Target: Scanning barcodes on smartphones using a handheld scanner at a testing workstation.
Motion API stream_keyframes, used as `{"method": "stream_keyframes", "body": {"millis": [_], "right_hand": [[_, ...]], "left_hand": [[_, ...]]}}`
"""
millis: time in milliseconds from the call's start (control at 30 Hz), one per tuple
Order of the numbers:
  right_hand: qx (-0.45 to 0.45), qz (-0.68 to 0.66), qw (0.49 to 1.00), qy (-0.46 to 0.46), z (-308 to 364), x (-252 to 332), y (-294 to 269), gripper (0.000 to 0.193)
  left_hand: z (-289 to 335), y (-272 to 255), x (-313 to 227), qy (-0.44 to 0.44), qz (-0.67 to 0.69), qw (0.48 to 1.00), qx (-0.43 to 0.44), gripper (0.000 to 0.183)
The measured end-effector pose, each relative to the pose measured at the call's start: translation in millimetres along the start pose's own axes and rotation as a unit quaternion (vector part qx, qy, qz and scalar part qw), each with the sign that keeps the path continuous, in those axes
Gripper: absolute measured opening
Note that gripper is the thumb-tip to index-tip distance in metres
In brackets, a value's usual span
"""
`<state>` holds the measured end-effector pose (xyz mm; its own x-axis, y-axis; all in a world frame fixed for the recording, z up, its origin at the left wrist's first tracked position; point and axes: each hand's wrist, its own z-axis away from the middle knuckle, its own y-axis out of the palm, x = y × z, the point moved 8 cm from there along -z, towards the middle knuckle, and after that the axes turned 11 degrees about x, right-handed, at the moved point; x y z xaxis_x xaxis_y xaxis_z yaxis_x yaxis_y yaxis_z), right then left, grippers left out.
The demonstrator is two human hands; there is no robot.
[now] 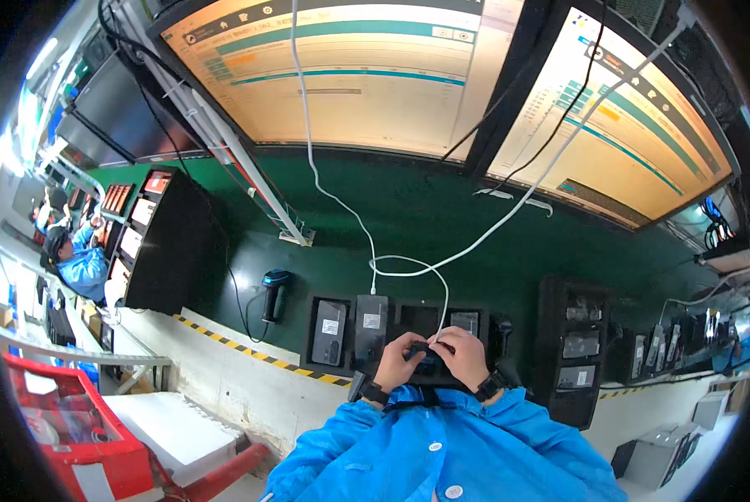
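My left hand is closed around a dark phone-like device held close to my body. My right hand pinches the end of a white cable at the device's edge; whether the plug is seated cannot be told. Just beyond my hands lies a black tray with compartments. A dark phone rests in its left slot. Beside it, a second phone has another white cable reaching its top end. A further phone sits partly behind my right hand.
Two monitors stand at the back of the green bench. A barcode scanner stands left of the tray. To the right is another black tray holding phones. A red bin is at lower left; people sit far left.
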<state>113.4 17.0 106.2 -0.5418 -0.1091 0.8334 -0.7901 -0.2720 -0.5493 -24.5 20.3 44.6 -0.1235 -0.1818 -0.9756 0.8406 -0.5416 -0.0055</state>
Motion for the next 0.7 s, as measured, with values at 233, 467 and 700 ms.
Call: {"method": "stream_keyframes", "body": {"millis": [233,467,700], "right_hand": [[-0.153,-0.040,0.987,0.024,20,-15,-5,0.023],[-0.222,-0.313,0.893,0.235,160,-73,8,0.033],[-0.374,-0.145,0.912,0.085,264,135,-151,0.023]], "left_hand": [[-32,-15,38,0.004,0.047,0.998,0.035,0.030],[-80,-41,59,0.057,-0.050,0.986,-0.151,0.051],[-20,41,25,0.024,-0.052,0.995,0.078,0.019]]}}
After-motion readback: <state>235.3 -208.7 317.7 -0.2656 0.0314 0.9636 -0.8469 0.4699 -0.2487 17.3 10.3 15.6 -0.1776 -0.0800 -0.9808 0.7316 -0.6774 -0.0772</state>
